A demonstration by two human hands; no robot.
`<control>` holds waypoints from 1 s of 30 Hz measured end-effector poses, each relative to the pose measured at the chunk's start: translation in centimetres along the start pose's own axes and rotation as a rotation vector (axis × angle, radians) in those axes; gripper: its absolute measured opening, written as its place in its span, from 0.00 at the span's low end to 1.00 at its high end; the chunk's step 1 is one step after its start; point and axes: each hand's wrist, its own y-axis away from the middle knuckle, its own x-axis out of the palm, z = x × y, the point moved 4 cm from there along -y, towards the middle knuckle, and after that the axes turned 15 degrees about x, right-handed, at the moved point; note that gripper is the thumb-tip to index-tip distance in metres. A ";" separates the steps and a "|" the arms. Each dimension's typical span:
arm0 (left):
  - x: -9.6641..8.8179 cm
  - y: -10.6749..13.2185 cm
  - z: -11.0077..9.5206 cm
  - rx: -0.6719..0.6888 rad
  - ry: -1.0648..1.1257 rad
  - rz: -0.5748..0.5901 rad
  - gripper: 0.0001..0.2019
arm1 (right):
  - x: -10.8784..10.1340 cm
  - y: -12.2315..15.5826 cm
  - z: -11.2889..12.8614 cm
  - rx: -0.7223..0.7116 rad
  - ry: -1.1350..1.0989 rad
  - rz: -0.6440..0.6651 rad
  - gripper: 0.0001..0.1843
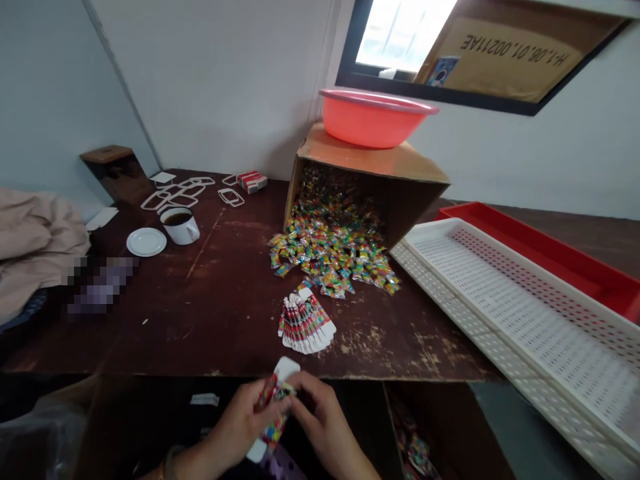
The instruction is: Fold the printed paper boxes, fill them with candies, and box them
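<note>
My left hand [239, 421] and my right hand [323, 417] are closed together on a small flat printed card pack [277, 400] with colourful candy wrappers against it, held below the table's front edge. On the table just ahead lies a fanned stack of the same red-and-white cards [306, 323]. Behind it a tipped cardboard box [373, 177] spills a pile of colourful wrapped candies [333, 253] onto the dark wooden table [210, 300].
A pink basin [373, 117] rests on the box. White perforated trays [525, 313] over a red tray [540, 250] fill the right side. A mug of dark drink [180, 225], a white lid [146, 241], white frames [175, 193] and a cloth [35, 240] sit at left.
</note>
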 end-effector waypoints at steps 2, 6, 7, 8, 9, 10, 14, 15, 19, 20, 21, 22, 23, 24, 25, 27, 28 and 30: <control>-0.5 0.3 -0.9 0.076 0.017 -0.076 0.18 | 0.4 0.2 -0.9 0.035 -0.206 -0.174 0.22; -0.8 1.1 -1.5 0.121 -0.082 -0.055 0.25 | 2.0 0.5 -3.5 0.149 -0.639 -0.239 0.21; -0.8 1.3 -1.3 0.104 -0.121 -0.016 0.23 | 2.3 0.6 -4.2 0.205 -0.737 -0.179 0.21; -0.7 1.4 -1.1 0.078 -0.153 0.032 0.21 | 2.5 0.6 -4.9 0.273 -0.827 -0.097 0.21; -0.7 1.6 -0.8 0.049 -0.178 0.087 0.19 | 2.6 0.7 -5.5 0.346 -0.905 -0.009 0.21; -0.6 1.7 -0.6 0.026 -0.198 0.146 0.18 | 2.6 0.8 -6.0 0.421 -0.959 0.080 0.22; -0.7 2.0 -0.7 0.053 -0.265 0.268 0.09 | 2.1 1.7 -7.5 0.634 -0.978 0.301 0.22; -0.9 2.0 -0.9 0.054 -0.275 0.250 0.07 | 1.9 1.9 -7.6 0.659 -0.970 0.330 0.22; -1.1 2.4 -1.0 -0.126 -0.037 0.097 0.04 | 2.0 2.6 -6.2 0.669 -0.929 0.448 0.21; -0.9 2.6 -1.0 -0.212 0.107 0.056 0.01 | 2.2 2.7 -5.6 0.649 -0.901 0.469 0.22; -0.6 2.8 -0.9 -0.312 0.257 0.024 0.05 | 2.3 2.8 -4.9 0.624 -0.866 0.477 0.22; -0.2 3.1 -1.0 -0.421 0.395 0.006 0.11 | 2.4 2.8 -4.3 0.598 -0.823 0.474 0.22; 0.3 3.4 -1.1 -0.525 0.507 0.009 0.16 | 2.5 2.9 -3.8 0.573 -0.775 0.460 0.22; 0.7 3.7 -1.3 -0.610 0.593 0.032 0.21 | 2.6 2.8 -3.4 0.547 -0.724 0.439 0.22; 1.1 3.9 -1.4 -0.668 0.656 0.059 0.24 | 2.7 2.7 -3.2 0.519 -0.675 0.415 0.21; 1.6 4.0 -1.8 -0.716 0.734 0.105 0.26 | 2.9 2.5 -3.0 0.460 -0.590 0.370 0.21; 1.7 4.1 -1.8 -0.723 0.754 0.116 0.27 | 3.0 2.4 -3.0 0.437 -0.555 0.356 0.21; 1.7 4.1 -1.7 -0.735 0.771 0.119 0.27 | 3.0 2.2 -3.0 0.410 -0.476 0.354 0.23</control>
